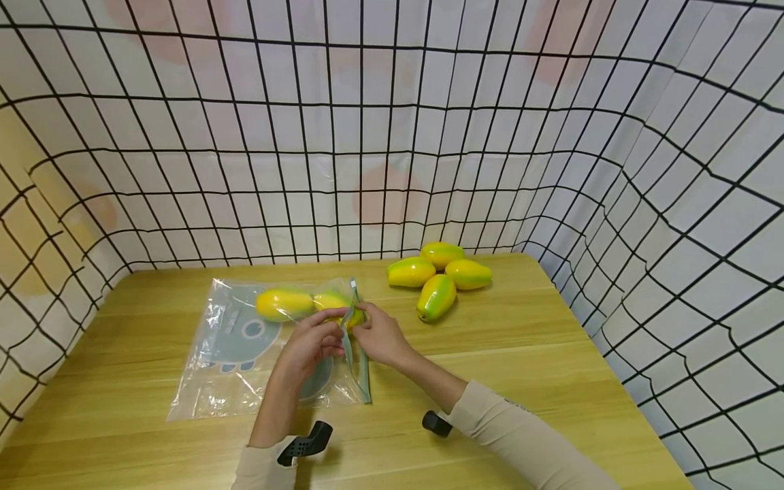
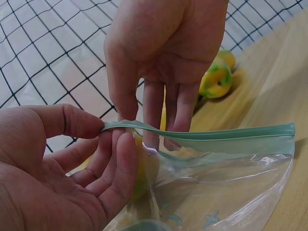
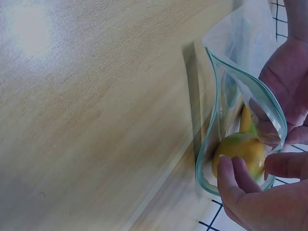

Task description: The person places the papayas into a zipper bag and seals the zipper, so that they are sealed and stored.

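Observation:
A clear zip bag (image 1: 208, 381) with a green zip edge and a printed blue-grey creature lies on the wooden table, its mouth open toward the right. Inside is one yellow-green papaya (image 1: 284, 305), and a second papaya (image 3: 237, 150) sits at the mouth. My left hand (image 1: 312, 344) pinches the green zip edge (image 2: 231, 131) between thumb and finger, keeping the mouth apart. Reaching into the opening from the right, my right hand (image 1: 382, 337) has its fingertips round the near end of the second papaya. Part of that fruit is hidden behind the fingers.
Several more papayas (image 1: 437, 297) lie grouped at the back, right of the bag. Black wire mesh (image 1: 380, 156) in front of pale cloth borders the table (image 1: 520, 422) at the back and sides. A black wrist device (image 1: 306, 444) shows on the left sleeve.

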